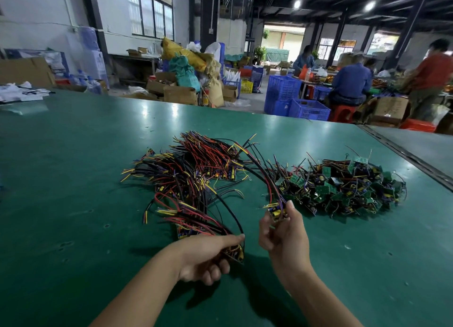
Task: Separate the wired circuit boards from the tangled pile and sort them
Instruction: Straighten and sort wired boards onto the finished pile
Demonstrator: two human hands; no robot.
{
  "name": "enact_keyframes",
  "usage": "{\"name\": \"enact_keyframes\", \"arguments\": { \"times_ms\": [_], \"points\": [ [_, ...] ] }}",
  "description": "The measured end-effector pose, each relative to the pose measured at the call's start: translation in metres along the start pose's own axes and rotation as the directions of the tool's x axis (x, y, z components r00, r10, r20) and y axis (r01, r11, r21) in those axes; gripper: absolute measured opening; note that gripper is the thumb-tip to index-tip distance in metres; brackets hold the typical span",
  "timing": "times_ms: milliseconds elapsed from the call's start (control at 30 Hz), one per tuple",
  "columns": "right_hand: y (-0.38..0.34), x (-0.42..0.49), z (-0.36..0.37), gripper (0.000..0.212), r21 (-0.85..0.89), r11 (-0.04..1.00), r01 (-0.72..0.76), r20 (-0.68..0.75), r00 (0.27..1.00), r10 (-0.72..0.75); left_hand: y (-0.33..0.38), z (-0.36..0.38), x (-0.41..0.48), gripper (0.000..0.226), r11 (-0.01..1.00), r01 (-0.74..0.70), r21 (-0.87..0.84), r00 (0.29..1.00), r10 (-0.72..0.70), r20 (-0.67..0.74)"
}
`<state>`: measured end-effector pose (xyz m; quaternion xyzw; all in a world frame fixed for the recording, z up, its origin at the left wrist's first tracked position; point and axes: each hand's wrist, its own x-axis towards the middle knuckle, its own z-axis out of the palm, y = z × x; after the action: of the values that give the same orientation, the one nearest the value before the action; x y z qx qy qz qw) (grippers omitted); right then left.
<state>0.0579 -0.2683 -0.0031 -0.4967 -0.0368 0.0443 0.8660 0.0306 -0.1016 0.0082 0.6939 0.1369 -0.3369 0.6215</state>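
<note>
Both forearms enter from the lower edge over the green table. We see the left hand turned knuckles-up, its thumb stretched along the top and its fingers curled beneath a held bundle of circuit boards. The bundle's red, black and yellow wires sweep up and to the left. The right hand stands more upright. Its thumb and curled fingers pinch a single board, whose long wires arc away toward the far side of the table. The two hands sit close together but do not touch.

Beyond the left hand, the sorted bundles lie with their wires roughly aligned. Beyond the right hand and well apart from them, the tangled pile rests as a heap of small green boards and knotted wire.

The table surface is glossy and reflects the ceiling lamps. Behind it we find a workshop with cardboard boxes and stuffed sacks at centre. Blue crates stand to the right, where a seated person on a red stool faces another bench. A large window is set in the white wall on the left.
</note>
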Motion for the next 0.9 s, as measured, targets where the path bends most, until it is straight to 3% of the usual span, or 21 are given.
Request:
{"name": "enact_keyframes", "arguments": {
  "times_ms": [133,267,367,467,533,733,833,900],
  "points": [
    [0.003,0.001,-0.001,0.042,-0.048,0.999,-0.017,-0.035,0.999,0.015,-0.001,-0.004,0.0,0.046,0.998,0.005,0.065,1.0,-0.005,-0.001],
    [0.002,0.001,0.001,0.049,-0.122,0.993,0.006,-0.059,0.998,-0.014,-0.001,-0.01,0.002,0.041,0.998,-0.061,-0.035,0.998,0.062,0.028],
    [0.002,0.0,0.004,0.053,-0.115,0.993,0.016,-0.065,0.998,-0.023,0.001,-0.01,0.002,0.023,0.954,-0.112,-0.278,0.986,0.141,0.089],
    [0.0,0.0,0.005,0.046,-0.078,0.997,0.019,-0.079,0.997,-0.026,0.004,-0.004,0.006,0.014,0.757,-0.07,-0.65,0.976,0.187,0.113],
    [0.0,0.001,0.003,0.038,-0.052,0.999,0.01,-0.082,0.997,-0.014,0.005,0.003,0.011,0.02,0.681,-0.058,-0.73,0.986,0.154,0.066],
    [0.001,0.001,0.002,0.035,-0.062,0.998,0.012,-0.066,0.998,-0.016,0.001,0.005,0.007,0.052,0.945,0.029,-0.326,1.0,-0.031,-0.001],
    [0.003,0.001,0.001,0.051,-0.13,0.991,0.034,-0.043,0.998,-0.04,-0.003,0.006,0.003,0.062,0.985,0.043,-0.165,0.993,-0.024,0.115],
    [0.002,0.0,0.001,0.055,-0.169,0.984,0.048,-0.047,0.997,-0.056,-0.003,0.009,0.003,0.06,0.977,-0.007,-0.214,0.988,0.039,0.149]
  ]
}}
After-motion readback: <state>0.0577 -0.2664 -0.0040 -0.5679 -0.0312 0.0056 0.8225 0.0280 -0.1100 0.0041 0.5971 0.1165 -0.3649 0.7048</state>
